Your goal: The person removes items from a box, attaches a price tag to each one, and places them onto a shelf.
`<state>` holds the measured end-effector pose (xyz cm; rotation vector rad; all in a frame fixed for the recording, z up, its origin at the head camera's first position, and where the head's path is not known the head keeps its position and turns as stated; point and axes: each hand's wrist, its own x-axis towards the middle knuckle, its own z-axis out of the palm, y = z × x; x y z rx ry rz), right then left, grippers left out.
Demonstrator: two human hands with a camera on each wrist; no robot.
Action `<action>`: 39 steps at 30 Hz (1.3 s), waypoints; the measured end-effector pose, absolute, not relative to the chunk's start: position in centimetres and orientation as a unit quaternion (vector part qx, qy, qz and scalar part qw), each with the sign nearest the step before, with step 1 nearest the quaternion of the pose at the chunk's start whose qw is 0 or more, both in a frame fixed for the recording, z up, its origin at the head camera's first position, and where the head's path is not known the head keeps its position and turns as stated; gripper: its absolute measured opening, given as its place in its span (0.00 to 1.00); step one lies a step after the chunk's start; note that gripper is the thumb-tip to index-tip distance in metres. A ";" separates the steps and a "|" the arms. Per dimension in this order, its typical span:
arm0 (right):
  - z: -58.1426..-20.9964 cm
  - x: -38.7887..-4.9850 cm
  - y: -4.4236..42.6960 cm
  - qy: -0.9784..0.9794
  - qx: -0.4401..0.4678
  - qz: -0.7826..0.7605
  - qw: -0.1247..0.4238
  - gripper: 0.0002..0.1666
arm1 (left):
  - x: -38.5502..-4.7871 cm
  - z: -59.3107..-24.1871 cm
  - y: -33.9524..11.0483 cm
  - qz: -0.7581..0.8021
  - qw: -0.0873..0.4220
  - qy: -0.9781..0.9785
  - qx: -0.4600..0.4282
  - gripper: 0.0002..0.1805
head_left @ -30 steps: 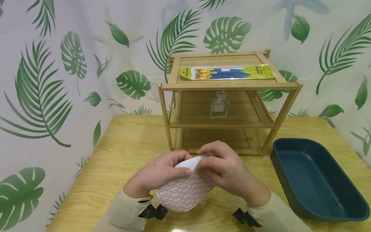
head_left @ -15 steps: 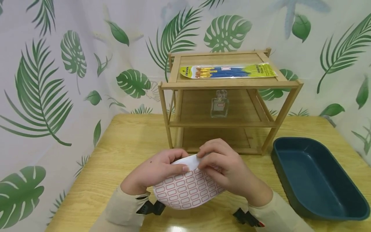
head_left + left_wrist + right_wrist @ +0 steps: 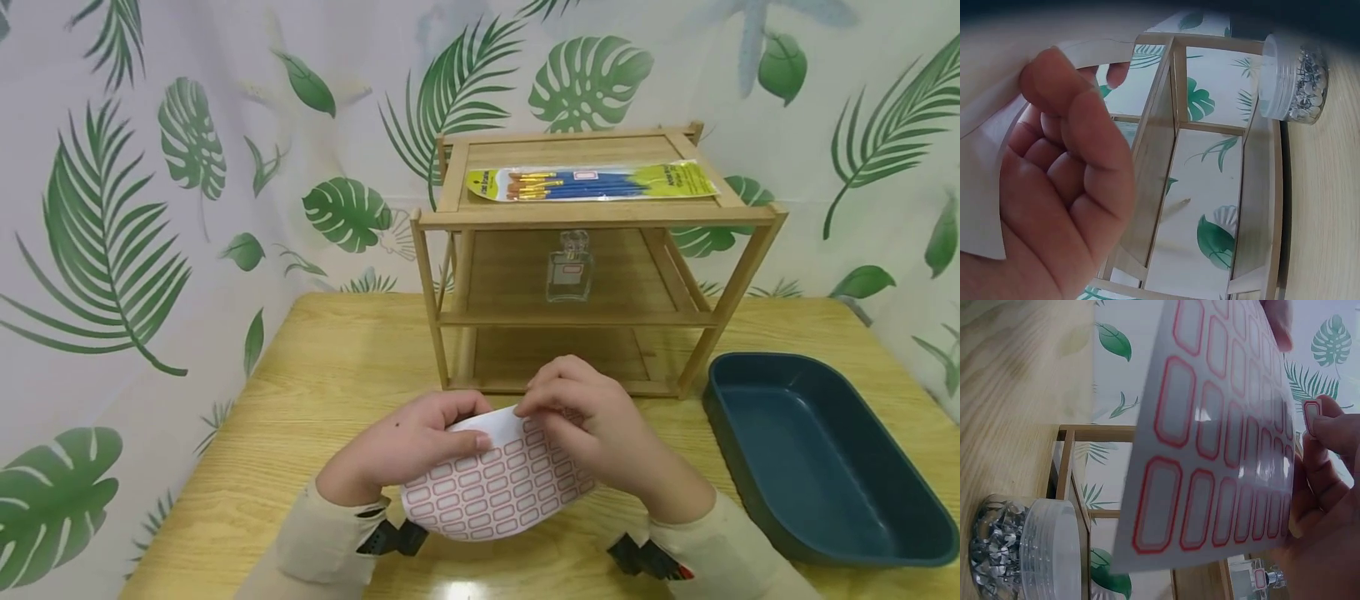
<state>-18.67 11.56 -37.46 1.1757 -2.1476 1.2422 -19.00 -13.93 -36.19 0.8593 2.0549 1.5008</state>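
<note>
My left hand (image 3: 412, 442) grips a sheet of sticker labels (image 3: 498, 483), white with rows of red-bordered rectangles, thumb on its front. The sheet bows over the table, its blank strip at the top. In the left wrist view the fingers of my left hand (image 3: 1072, 169) curl behind the white sheet (image 3: 979, 181). My right hand (image 3: 600, 425) is at the sheet's upper right edge. Seen from the right wrist, a single small label (image 3: 1312, 417) is pinched between its thumb and finger, apart from the sheet.
A wooden shelf rack (image 3: 600, 218) stands behind the hands. Packaged paintbrushes (image 3: 592, 185), bearing a label, lie on its top; a labelled glass perfume bottle (image 3: 570, 271) is on the middle shelf. A dark teal basin (image 3: 832, 467) is at right. A clear jar of metal pins (image 3: 1004, 550) appears in the wrist views.
The sheet has turned and flattened to show more label rows. My right hand has shifted slightly right along the top edge; the left hand keeps its hold.
</note>
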 end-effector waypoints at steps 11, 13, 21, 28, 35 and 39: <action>-36.9 -18.8 12.6 -0.817 0.313 0.467 0.128 0.15 | -19.2 -36.2 -14.7 0.516 0.205 0.775 0.303 0.07; -36.8 -18.8 12.8 -0.827 0.285 0.470 0.116 0.13 | -19.3 -36.3 -14.9 0.505 0.202 0.785 0.297 0.08; -37.4 -19.1 13.3 -0.839 0.243 0.483 0.054 0.10 | -19.7 -37.0 -16.4 0.430 0.178 0.833 0.300 0.13; -38.3 -19.5 13.8 -0.842 0.224 0.490 0.029 0.07 | -20.9 -37.1 -18.6 0.337 0.153 0.891 0.263 0.15; -38.8 -19.7 14.5 -0.836 0.206 0.509 0.002 0.06 | -22.9 -38.1 -21.9 0.272 0.172 0.923 0.211 0.13; -39.3 -19.8 14.9 -0.832 0.196 0.519 -0.008 0.07 | -23.7 -39.0 -23.2 0.226 0.163 0.941 0.192 0.08</action>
